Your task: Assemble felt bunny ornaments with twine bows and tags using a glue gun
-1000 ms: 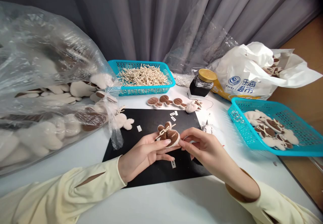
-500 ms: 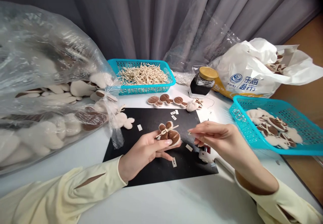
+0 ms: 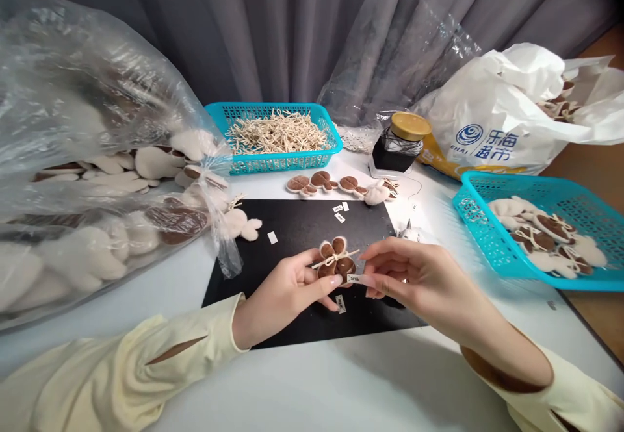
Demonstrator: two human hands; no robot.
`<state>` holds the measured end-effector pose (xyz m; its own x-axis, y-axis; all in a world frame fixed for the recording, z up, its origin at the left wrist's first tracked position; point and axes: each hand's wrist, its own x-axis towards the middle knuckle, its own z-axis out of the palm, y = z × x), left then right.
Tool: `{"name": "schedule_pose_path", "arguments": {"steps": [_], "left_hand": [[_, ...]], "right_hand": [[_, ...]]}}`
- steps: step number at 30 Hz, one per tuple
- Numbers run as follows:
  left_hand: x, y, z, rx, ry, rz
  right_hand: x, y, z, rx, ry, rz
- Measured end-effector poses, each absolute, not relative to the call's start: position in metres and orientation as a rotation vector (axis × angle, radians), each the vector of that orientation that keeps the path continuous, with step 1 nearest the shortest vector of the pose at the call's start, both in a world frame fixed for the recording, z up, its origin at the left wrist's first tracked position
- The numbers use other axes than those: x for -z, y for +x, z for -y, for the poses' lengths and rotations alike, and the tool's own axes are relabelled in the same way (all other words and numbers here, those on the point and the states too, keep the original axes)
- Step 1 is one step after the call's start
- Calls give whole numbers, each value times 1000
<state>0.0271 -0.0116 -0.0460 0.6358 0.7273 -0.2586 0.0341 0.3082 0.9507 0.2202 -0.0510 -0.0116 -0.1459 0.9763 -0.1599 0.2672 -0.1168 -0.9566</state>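
My left hand (image 3: 287, 292) is closed around a small plush bunny (image 3: 345, 265), brown side up, with a cream cord bow tied at its neck. Between thumb and finger of my right hand (image 3: 414, 276) is a small white printed label (image 3: 355, 279), held at the bunny's lower right edge. Whether the label touches the fabric I cannot tell. Below both hands lies a black mat (image 3: 292, 328), and another printed label (image 3: 340, 304) is near my left fingertips. More labels (image 3: 338, 216) and a blank white slip (image 3: 272, 238) lie further back on the mat.
A blue basket (image 3: 277, 162) of cord bows stands behind the mat, with a row of plush pieces (image 3: 319, 182) before it. A gold-lidded jar (image 3: 400, 139) stands behind right. Another blue basket (image 3: 487, 250) holds finished-looking bunnies. Plastic bags (image 3: 97, 243) bulge at left; a white bag (image 3: 507, 127) stands right.
My right hand has moved left and brought its label up to the bunny, turning the printed face into view. My left hand still holds the bunny. The camera view has shifted slightly.
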Motion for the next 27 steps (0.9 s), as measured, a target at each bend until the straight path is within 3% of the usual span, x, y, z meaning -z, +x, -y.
{"name": "schedule_pose_path", "arguments": {"steps": [27], "left_hand": [[44,30,13,-487,1123,-798]], "right_hand": [[13,216,53,-993,-1410,1657]]}}
